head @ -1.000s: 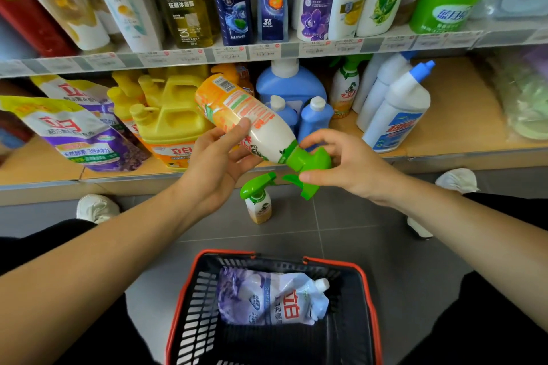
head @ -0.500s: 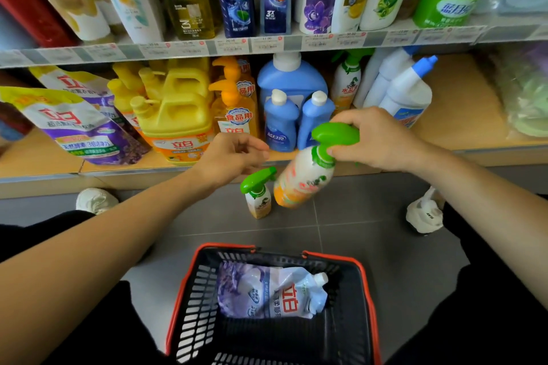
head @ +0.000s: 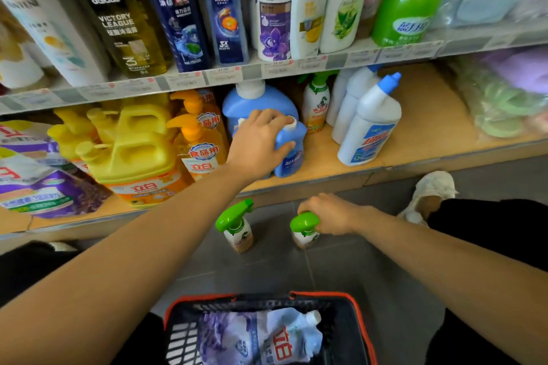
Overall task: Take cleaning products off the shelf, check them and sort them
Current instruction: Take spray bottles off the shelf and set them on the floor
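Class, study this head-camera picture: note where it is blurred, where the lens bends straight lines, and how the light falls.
Head view: the shelf edge bows, wide-angle distortion; the price tags are smeared unreadable; the basket rim is blurred; light is soft and even, with mild sheen on the green bottle.

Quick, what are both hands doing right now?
Left hand: grips a small blue bottle on the shelf.
Right hand: holds the green top of a spray bottle standing on the floor.
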`<state>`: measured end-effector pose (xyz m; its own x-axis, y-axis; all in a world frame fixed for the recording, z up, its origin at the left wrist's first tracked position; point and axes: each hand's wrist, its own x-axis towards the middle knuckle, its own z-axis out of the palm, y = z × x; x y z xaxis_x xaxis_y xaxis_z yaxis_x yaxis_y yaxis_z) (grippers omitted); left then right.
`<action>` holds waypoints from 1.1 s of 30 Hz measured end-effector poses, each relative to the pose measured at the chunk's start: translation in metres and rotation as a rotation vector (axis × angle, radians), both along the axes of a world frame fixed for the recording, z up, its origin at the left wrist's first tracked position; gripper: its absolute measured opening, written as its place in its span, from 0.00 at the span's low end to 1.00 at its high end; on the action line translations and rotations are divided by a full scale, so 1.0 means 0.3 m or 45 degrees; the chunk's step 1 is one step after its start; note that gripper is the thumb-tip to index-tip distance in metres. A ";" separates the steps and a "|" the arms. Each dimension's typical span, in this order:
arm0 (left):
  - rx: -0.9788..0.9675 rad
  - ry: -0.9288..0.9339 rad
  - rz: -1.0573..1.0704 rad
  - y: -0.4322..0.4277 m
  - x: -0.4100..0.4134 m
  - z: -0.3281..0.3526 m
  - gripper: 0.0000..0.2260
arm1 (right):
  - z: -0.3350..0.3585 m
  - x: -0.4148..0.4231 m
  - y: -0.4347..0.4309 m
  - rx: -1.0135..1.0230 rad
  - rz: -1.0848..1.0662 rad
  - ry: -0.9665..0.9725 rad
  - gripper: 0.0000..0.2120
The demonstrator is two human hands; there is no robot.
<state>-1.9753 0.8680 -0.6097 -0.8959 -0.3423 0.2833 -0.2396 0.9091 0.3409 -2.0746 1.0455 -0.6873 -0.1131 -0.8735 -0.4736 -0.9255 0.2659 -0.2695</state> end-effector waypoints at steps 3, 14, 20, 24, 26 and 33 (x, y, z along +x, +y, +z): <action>-0.088 -0.056 0.021 -0.015 -0.077 -0.033 0.25 | -0.035 -0.017 -0.010 -0.041 -0.083 -0.093 0.18; -0.044 -0.102 0.054 -0.069 -0.149 -0.088 0.23 | 0.028 -0.318 -0.139 -0.653 -0.988 -0.362 0.13; -0.177 0.005 0.083 -0.082 -0.133 -0.106 0.22 | 0.046 -0.439 -0.383 -1.015 -1.279 -0.450 0.35; -0.175 0.059 0.107 -0.088 -0.134 -0.117 0.22 | 0.039 -0.481 -0.485 -1.122 -1.376 -0.505 0.35; -0.162 0.067 0.123 -0.090 -0.137 -0.120 0.22 | 0.034 -0.494 -0.501 -1.117 -1.345 -0.416 0.30; -0.169 0.126 0.126 -0.090 -0.150 -0.122 0.21 | 0.011 -0.475 -0.501 -1.185 -1.205 -0.149 0.23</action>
<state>-2.0202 0.8410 -0.6464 -0.8254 -0.3808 0.4168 -0.3010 0.9214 0.2457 -2.2170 0.8953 -0.6841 -0.8516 -0.4826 0.2047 -0.4468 0.4637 -0.7651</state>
